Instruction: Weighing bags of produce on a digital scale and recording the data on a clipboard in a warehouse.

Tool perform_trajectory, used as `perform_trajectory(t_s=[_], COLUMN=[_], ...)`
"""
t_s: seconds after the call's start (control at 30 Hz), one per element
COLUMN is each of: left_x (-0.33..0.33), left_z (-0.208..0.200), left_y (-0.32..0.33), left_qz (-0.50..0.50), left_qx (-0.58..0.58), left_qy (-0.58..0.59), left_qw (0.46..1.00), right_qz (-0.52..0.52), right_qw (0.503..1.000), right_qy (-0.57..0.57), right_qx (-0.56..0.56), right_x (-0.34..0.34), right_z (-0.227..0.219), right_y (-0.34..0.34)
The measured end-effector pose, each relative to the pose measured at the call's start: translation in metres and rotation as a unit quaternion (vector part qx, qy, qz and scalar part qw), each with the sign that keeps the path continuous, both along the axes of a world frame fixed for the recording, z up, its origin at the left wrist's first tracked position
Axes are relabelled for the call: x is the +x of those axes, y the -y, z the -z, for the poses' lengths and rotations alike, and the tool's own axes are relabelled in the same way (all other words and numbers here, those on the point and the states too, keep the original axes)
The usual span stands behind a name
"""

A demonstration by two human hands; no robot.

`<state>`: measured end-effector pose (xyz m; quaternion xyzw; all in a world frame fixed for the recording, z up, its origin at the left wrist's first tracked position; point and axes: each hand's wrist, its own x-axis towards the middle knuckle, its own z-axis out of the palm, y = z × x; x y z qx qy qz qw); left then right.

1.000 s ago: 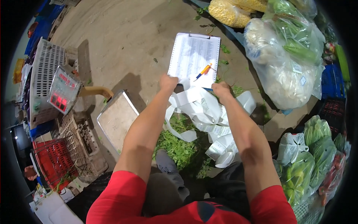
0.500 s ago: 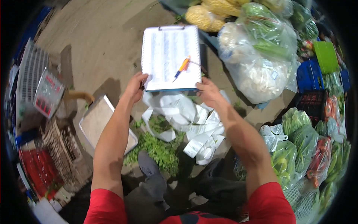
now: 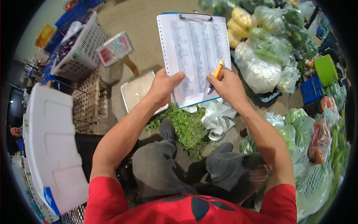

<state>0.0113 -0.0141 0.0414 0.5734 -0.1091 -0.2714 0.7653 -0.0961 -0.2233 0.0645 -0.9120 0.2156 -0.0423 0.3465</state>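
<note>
Head: newly pinching slim orange-and-blue pen (image 3: 218, 71) in right hand (image 3: 228, 85) over rectangular white-papered clipboard (image 3: 197, 48), clamping left edge with left hand (image 3: 166, 86); likely writing-ready.

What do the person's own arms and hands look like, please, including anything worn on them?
Short red sleeves belong to a red shirt with dark petal-like shapes. Below the sleeves, the forearms, left hand and right hand are bare.
</note>
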Motion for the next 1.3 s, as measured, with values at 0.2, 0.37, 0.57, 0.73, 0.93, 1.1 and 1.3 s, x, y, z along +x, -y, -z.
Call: perform_trajectory(t_s=[0.2, 0.37, 0.57, 0.73, 0.93, 1.1, 1.3], left_x=[-0.041, -0.065, -0.078, -0.061, -0.039, -0.022, -0.013], left_z=[-0.115, -0.127, -0.123, -0.114, -0.086, -0.062, -0.056], left_y=[-0.069, -0.080, -0.071, -0.063, -0.067, -0.075, -0.080], left_qz=[-0.077, -0.067, -0.010, 0.051, 0.100, 0.078, 0.072], left_qx=[0.267, 0.022, -0.106, -0.073, -0.090, -0.156, -0.138], left_qy=[0.544, 0.255, 0.039, 0.035, -0.003, -0.037, -0.030], left_qw=[0.791, 0.964, 0.994, 0.995, 0.991, 0.984, 0.987], right_qz=[-0.063, 0.024, 0.036, -0.026, -0.009, 0.083, -0.118], right_qw=[0.865, 0.779, 0.834, 0.811, 0.831, 0.867, 0.850], right_qy=[0.302, 0.440, 0.412, 0.375, 0.363, 0.361, 0.435], right_qx=[0.396, 0.446, 0.365, 0.448, 0.422, 0.334, 0.271], right_x=[-0.097, -0.137, -0.126, -0.092, -0.067, -0.051, -0.078], right_z=[-0.046, -0.077, -0.088, -0.096, -0.072, -0.060, -0.061], right_y=[0.011, -0.005, 0.001, -0.002, -0.011, 0.004, 0.004])
